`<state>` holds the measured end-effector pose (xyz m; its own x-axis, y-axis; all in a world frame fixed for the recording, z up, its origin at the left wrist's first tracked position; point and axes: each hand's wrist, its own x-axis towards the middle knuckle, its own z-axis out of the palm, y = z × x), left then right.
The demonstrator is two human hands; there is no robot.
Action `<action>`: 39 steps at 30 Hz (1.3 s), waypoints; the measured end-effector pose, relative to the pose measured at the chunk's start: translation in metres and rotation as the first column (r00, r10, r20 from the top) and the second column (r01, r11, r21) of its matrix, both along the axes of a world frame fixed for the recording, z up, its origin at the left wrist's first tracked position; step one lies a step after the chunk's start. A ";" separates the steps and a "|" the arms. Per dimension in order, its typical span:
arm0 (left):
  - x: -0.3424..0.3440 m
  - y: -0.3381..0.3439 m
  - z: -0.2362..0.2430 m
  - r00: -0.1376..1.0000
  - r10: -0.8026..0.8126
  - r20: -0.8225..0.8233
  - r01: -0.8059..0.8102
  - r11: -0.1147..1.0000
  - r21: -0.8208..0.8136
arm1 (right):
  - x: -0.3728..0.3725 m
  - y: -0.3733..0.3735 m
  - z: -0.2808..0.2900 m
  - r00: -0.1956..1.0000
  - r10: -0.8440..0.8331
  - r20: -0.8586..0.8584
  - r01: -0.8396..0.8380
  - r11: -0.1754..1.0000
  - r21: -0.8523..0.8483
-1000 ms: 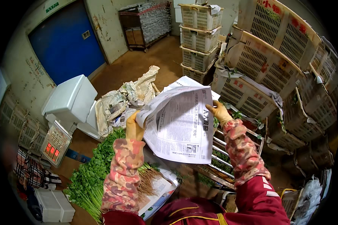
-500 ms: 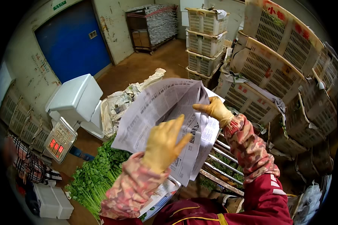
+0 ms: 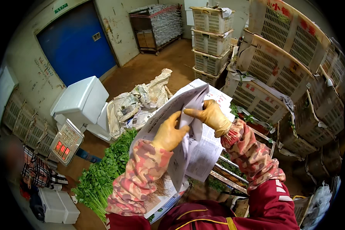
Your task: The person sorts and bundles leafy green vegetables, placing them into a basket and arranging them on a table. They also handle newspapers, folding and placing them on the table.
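In front of me a printed newspaper sheet (image 3: 157, 122) is bent into a fold, standing up over other newspaper sheets (image 3: 205, 153). My left hand (image 3: 169, 135), in a yellowish glove, has its fingers curled around the folded middle. My right hand (image 3: 212, 119), gloved alike, pinches the fold near its upper edge with thumb and forefinger. The two hands are close together. A heap of leafy green herbs with pale stems (image 3: 113, 165) lies to the left of my left forearm. Brownish roots (image 3: 161, 187) show under the newspaper, partly hidden by my left sleeve.
A scale display with red digits (image 3: 67, 142) stands left, beside white foam boxes (image 3: 82, 101). Crumpled cloth and paper (image 3: 136, 103) lie beyond the herbs. Stacked plastic crates (image 3: 274, 73) crowd the right. Metal rack bars (image 3: 234, 174) run under the newspaper. Someone in plaid is at far left.
My left hand has moved from open fingers over the paper to a grip on its fold. The right hand has shifted left, and the sheet has bent and narrowed, uncovering sheets beneath.
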<state>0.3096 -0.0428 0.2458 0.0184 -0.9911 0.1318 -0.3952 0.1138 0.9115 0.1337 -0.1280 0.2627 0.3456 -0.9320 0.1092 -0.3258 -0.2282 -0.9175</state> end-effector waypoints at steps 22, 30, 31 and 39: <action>0.034 0.010 0.119 0.990 -0.137 0.044 0.144 0.954 -0.264 | -0.070 -0.010 0.119 0.876 0.339 0.342 -0.279 0.936 -0.213; 0.033 -0.014 0.070 0.979 -0.099 0.176 0.140 0.960 -0.242 | -0.113 -0.002 0.131 1.000 -0.007 0.021 0.016 0.883 -0.469; 0.037 -0.021 0.077 0.961 -0.059 0.272 0.138 0.950 -0.281 | -0.121 -0.007 0.126 0.992 -0.015 0.127 0.085 0.819 -0.568; 0.055 -0.076 0.106 0.439 0.527 0.728 -0.093 0.833 -0.546 | -0.365 -0.065 0.077 0.771 -0.485 0.412 0.637 0.583 -0.505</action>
